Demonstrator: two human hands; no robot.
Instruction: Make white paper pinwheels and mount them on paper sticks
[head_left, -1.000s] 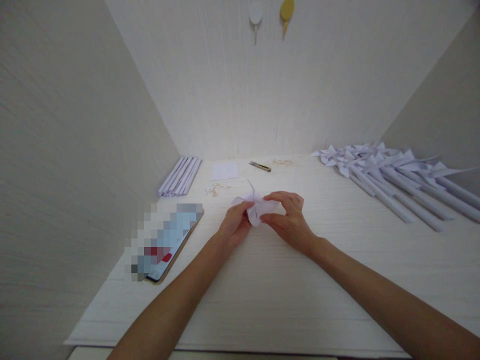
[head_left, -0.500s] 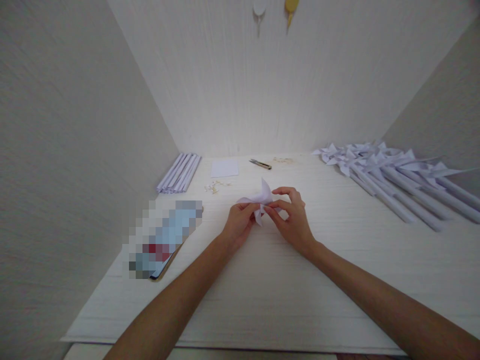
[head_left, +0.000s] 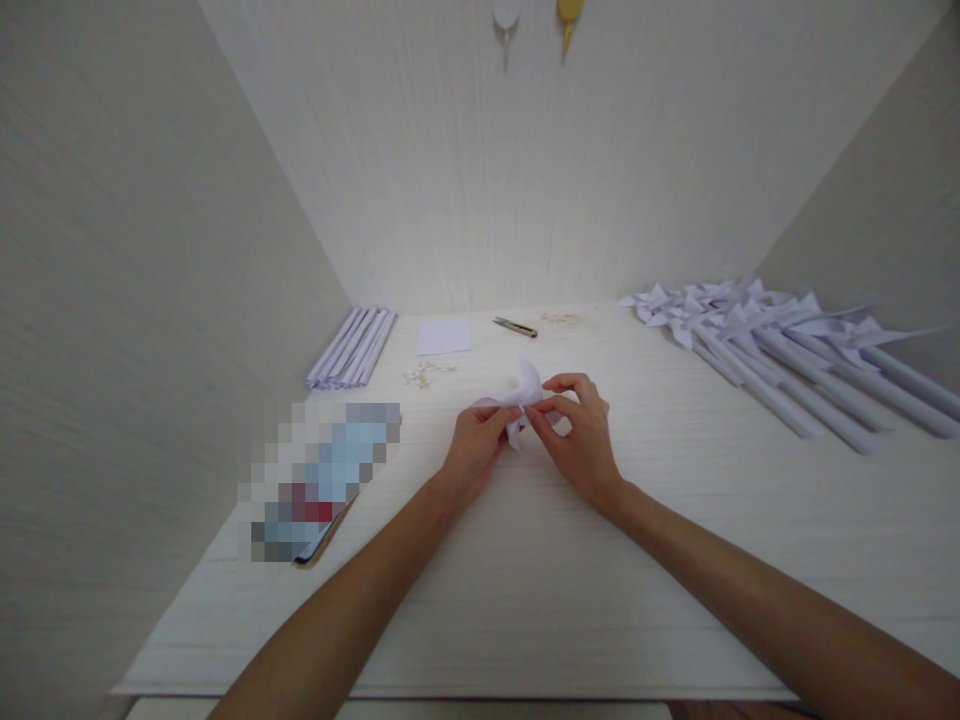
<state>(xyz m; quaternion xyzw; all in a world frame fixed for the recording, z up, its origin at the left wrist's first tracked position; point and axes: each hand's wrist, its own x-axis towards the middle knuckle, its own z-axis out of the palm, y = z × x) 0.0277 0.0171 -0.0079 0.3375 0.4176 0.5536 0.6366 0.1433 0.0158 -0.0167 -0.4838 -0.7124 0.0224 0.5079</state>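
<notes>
A white paper pinwheel head [head_left: 529, 380] is held between my two hands over the middle of the table. My left hand [head_left: 476, 445] pinches it from the left, thumb on top near the centre. With thumb and index finger, my right hand [head_left: 581, 430] grips the paper at the centre from the right; its other fingers are curled. One curved blade stands up at the back and a pointed tip hangs down in front. My fingers hide most of the centre, so any small part there cannot be made out.
Rolled paper sticks [head_left: 351, 348] lie at the back left, near a square paper sheet [head_left: 444, 337] and small pale pieces [head_left: 426, 374]. Thread snips [head_left: 515, 327] lie behind my hands. Several paper pinwheels [head_left: 780, 345] are piled at right. A phone [head_left: 330, 485] with blurred screen lies left.
The upright blade now bends over more in a curve toward the centre. My hands keep their pinch in nearly the same place; the whole view has shifted slightly.
</notes>
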